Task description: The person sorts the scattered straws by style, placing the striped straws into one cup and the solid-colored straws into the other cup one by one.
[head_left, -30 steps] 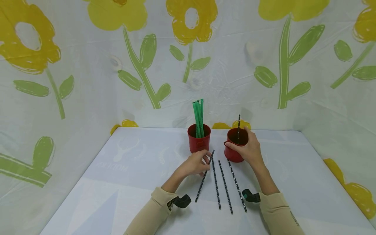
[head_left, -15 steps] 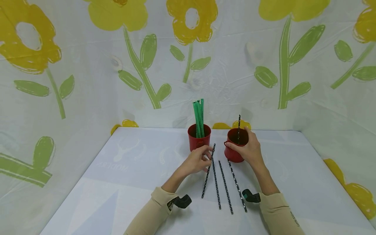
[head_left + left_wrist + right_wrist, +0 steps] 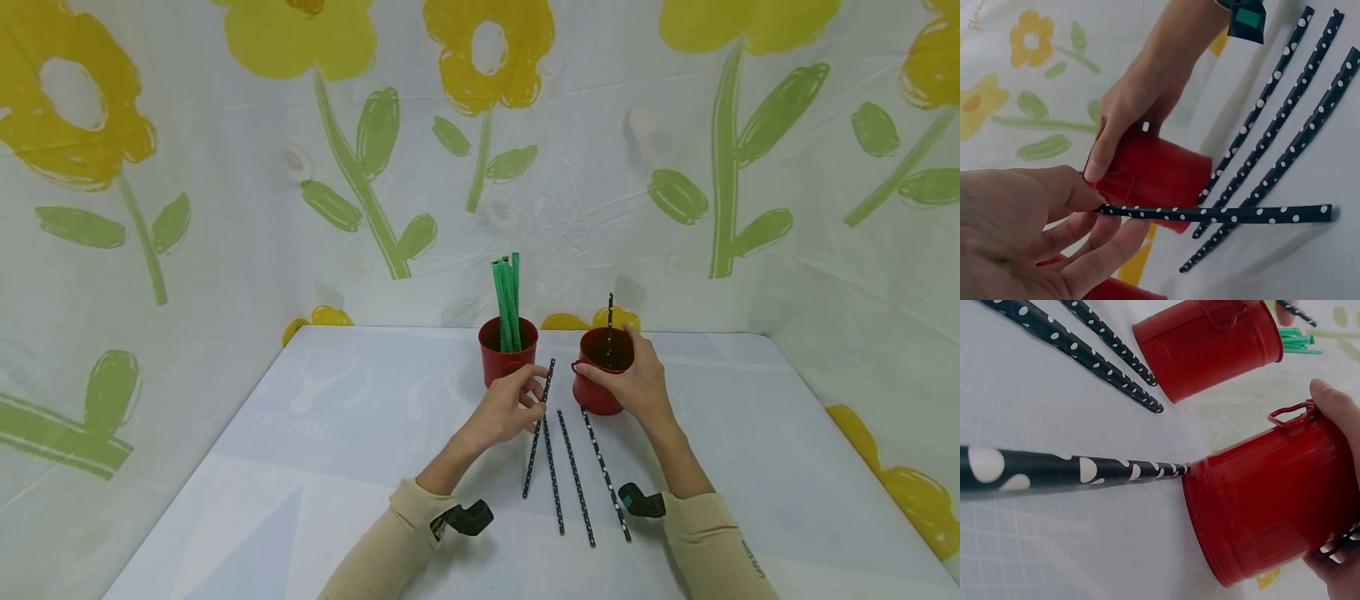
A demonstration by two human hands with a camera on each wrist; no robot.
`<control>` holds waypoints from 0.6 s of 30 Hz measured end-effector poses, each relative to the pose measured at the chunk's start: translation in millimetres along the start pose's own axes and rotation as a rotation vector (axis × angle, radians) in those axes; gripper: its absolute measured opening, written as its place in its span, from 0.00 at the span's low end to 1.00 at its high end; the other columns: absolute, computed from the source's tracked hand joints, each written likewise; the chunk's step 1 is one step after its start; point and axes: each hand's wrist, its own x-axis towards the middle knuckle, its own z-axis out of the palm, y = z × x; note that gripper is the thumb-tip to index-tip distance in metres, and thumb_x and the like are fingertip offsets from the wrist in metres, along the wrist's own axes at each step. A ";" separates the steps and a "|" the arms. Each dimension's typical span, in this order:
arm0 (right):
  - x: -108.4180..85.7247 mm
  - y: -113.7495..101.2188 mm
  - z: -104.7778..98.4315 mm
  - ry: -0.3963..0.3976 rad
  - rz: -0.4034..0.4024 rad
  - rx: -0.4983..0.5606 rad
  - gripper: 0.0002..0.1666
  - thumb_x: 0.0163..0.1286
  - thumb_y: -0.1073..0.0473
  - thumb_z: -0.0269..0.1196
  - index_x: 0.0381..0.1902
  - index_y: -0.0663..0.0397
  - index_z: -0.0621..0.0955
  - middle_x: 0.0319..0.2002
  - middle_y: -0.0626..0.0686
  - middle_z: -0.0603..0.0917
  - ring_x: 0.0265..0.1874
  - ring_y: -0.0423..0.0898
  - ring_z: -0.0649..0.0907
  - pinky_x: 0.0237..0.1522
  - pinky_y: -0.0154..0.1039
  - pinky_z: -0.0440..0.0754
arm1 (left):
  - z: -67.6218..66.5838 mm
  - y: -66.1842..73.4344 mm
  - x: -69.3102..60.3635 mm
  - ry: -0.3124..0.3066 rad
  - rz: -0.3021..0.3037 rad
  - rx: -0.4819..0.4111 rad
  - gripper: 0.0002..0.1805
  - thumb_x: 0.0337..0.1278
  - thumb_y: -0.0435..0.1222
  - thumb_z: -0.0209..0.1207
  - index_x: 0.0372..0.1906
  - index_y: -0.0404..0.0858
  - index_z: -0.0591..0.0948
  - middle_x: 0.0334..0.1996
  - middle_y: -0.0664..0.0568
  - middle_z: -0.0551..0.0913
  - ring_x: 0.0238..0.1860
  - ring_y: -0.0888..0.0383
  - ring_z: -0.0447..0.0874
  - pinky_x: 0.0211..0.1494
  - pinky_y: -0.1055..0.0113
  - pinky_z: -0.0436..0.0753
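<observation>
My left hand (image 3: 504,410) pinches a black straw with white dots (image 3: 1241,215) between thumb and fingers. The straw leans, its upper end (image 3: 551,367) between the two red buckets. With thumb and fingers my right hand (image 3: 643,379) holds the right red bucket (image 3: 596,395) by its rim. One dotted straw (image 3: 610,321) stands upright inside that bucket. Three more dotted straws lie side by side on the table: a left one (image 3: 556,492), a middle one (image 3: 576,479) and a right one (image 3: 606,477).
Another red bucket (image 3: 495,362) stands to the left, holding several green straws (image 3: 506,304). The white table (image 3: 337,417) meets a flower-printed curtain (image 3: 585,200) at the back and sides. Each wrist wears a black camera, the left one (image 3: 468,518) near the straws.
My left hand has moved slightly forward and right with the pinched straw, which has risen and tilts closer to upright. The right hand and its bucket have stayed put.
</observation>
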 end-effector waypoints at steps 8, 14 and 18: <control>-0.6 0.6 -0.3 0.004 -0.011 0.006 0.61 0.53 0.39 0.74 0.75 0.56 0.57 0.67 0.65 0.69 0.64 0.62 0.72 0.55 0.64 0.79 | 1.5 6.2 6.3 0.049 0.044 0.023 0.26 0.57 0.27 0.61 0.62 0.39 0.73 0.38 0.46 0.81 0.33 0.59 0.85 0.31 0.74 0.85; -1.5 -1.0 -1.2 0.003 -0.019 0.019 0.62 0.52 0.40 0.75 0.75 0.56 0.58 0.67 0.65 0.69 0.63 0.62 0.72 0.55 0.64 0.79 | 2.1 11.8 19.3 0.124 0.109 -0.025 0.25 0.60 0.28 0.58 0.63 0.37 0.71 0.40 0.44 0.82 0.36 0.55 0.88 0.32 0.73 0.86; -1.8 -1.7 -0.3 0.002 -0.019 0.021 0.62 0.51 0.40 0.75 0.75 0.57 0.58 0.67 0.65 0.69 0.63 0.62 0.72 0.56 0.64 0.79 | -0.1 23.9 34.1 0.206 0.178 -0.070 0.24 0.64 0.30 0.57 0.64 0.36 0.70 0.42 0.42 0.82 0.40 0.51 0.89 0.33 0.72 0.86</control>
